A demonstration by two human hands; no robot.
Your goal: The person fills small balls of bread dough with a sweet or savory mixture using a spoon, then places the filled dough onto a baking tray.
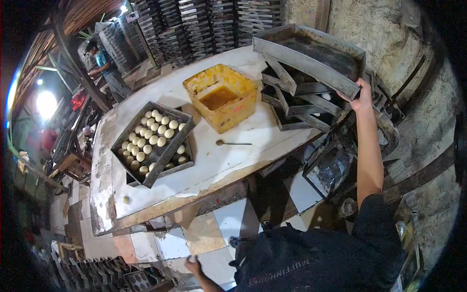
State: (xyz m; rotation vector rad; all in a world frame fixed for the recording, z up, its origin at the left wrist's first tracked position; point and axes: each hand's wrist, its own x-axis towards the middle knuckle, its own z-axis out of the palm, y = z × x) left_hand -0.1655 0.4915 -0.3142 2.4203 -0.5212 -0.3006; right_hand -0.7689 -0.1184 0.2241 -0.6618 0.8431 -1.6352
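My right hand (361, 97) grips the near right corner of a grey metal tray (306, 63), the topmost of a crooked stack; its inside looks dark. Down at the bottom of the view, my left hand (193, 265) hangs in front of the table with fingers loosely apart, holding nothing. Beneath the top tray, several more metal trays (311, 88) lie criss-crossed, and a few pale pieces show inside. On the table's left, two stacked trays (170, 154) hold rows of round, pale dough balls (161, 141).
A yellow plastic tub (228, 114) with orange-yellow liquid stands mid-table (194, 170). A spoon (234, 143) lies before it. Tall stacks of slatted trays (194, 24) line the back wall. Another person (104, 65) stands at far left. A rough wall (423, 141) bounds the right.
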